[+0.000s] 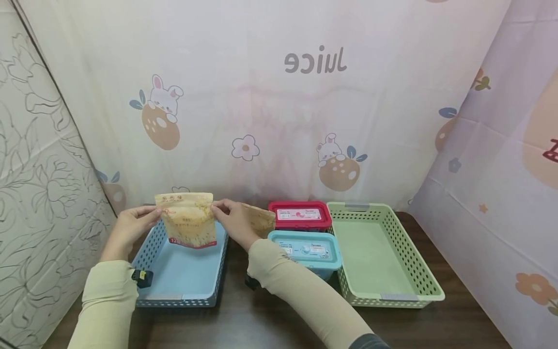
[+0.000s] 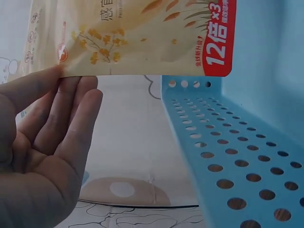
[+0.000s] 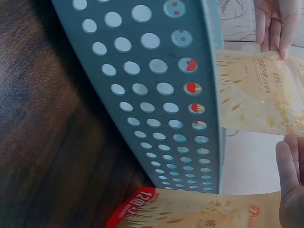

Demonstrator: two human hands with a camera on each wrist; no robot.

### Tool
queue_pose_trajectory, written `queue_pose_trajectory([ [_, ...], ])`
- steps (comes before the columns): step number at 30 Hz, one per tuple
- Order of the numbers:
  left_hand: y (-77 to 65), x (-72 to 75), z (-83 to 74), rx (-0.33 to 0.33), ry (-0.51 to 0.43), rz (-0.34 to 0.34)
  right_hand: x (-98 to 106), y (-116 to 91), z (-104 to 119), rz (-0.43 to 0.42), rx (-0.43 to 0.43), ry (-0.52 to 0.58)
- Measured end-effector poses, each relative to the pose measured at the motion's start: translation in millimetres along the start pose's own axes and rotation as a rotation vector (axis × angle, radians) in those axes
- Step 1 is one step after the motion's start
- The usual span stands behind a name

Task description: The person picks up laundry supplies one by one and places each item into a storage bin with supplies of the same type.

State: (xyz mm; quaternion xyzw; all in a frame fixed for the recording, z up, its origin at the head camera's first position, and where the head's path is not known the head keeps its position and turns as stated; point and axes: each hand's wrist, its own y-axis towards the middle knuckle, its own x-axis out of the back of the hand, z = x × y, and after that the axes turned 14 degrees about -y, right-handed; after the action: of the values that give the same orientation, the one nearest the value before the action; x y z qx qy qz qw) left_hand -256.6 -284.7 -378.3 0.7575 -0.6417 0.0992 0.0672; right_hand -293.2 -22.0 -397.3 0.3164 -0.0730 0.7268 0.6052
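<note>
A cream-yellow pouch (image 1: 187, 220) with flower prints and a red lower corner band hangs upright over the blue basket (image 1: 185, 271). My left hand (image 1: 131, 228) pinches its upper left edge between thumb and fingers. At the opposite upper edge, my right hand (image 1: 235, 218) pinches it too. In the left wrist view the left thumb lies against the pouch (image 2: 137, 38), close by the perforated basket wall. A second, similar pouch (image 3: 185, 209) stands just outside the blue basket, partly hidden behind the right hand in the head view.
Right of the second pouch are a red-lidded box (image 1: 301, 215) and, nearer, a box with a light blue lid (image 1: 307, 249). A pale green basket (image 1: 377, 252) stands at the right of the dark wooden table (image 1: 244, 320). A printed curtain (image 1: 279, 121) hangs behind.
</note>
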Motion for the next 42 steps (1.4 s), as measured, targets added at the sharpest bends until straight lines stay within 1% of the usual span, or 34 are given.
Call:
queue_pose_trajectory([
  [4, 1.6, 0.1, 1.3, 0.011, 0.039, 0.012, -5.0, 0.6, -5.5, 0.000, -0.010, -0.019],
  [12, 9.4, -0.3, 14.1, -0.022, 0.064, 0.013, -17.9, -1.0, -14.7, -0.020, -0.051, -0.058],
  [15, 11.5, -1.3, 17.6, -0.026, 0.069, 0.009, -22.5, -1.5, -17.0, -0.025, -0.071, -0.055],
  [22, 16.3, -2.4, 21.0, -0.029, 0.054, 0.004, -25.8, -0.6, -21.4, -0.021, -0.075, -0.017],
  [28, 17.6, -1.2, 23.6, -0.010, 0.057, 0.003, -27.8, 0.6, -22.7, -0.001, -0.103, -0.009],
  [34, 17.9, -1.1, 25.5, 0.006, 0.048, -0.001, -30.8, 2.6, -23.9, -0.008, -0.098, -0.015],
  [39, 18.2, -2.1, 27.2, 0.029, 0.038, -0.005, -31.7, 4.3, -24.3, 0.002, -0.091, -0.017],
  [42, 18.5, -2.5, 27.8, 0.032, 0.024, -0.001, -31.0, 4.8, -24.4, 0.004, -0.089, -0.020],
])
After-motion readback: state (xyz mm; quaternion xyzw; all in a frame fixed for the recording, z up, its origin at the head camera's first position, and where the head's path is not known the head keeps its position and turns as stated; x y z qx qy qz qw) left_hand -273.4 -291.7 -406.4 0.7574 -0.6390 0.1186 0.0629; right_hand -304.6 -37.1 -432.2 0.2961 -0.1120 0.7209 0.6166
